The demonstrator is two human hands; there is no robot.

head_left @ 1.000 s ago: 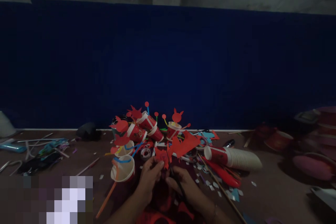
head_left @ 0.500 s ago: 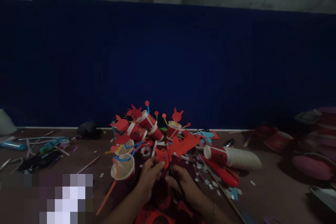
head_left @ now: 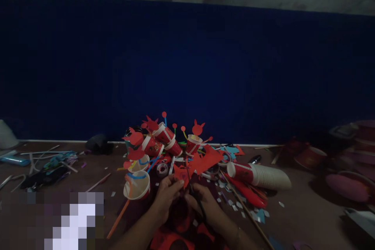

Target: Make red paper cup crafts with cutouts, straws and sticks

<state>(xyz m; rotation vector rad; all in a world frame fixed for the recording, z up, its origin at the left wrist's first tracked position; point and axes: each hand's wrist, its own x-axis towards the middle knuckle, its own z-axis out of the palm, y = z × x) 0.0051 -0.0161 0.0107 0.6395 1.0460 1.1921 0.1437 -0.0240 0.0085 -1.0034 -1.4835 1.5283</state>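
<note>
Pinched between the thumb and fingers of my left hand (head_left: 168, 194) is a piece of red paper (head_left: 181, 173) with a cut, pointed outline. My right hand (head_left: 202, 203) is closed around dark-handled scissors (head_left: 198, 202), whose blades point up against the right side of that paper. Just beyond the hands lies a larger jagged red paper sheet (head_left: 208, 160). A white-rimmed paper cup (head_left: 137, 185) with bent straws stands left of my left hand. More red paper scraps (head_left: 171, 241) lie below, close to my body.
Several red cups (head_left: 172, 147) with paper heads and straw arms cluster behind the hands. A tape roll (head_left: 162, 169) lies before them. To the right are a stack of paper cups (head_left: 268, 175), a thin stick (head_left: 249, 213) and white scraps. Straws and a dark cloth-like heap (head_left: 48, 177) lie left.
The hands, scissors and red paper stay nearly in place, with only a slight shift of the paper and blades. The camera view has tilted very slightly.
</note>
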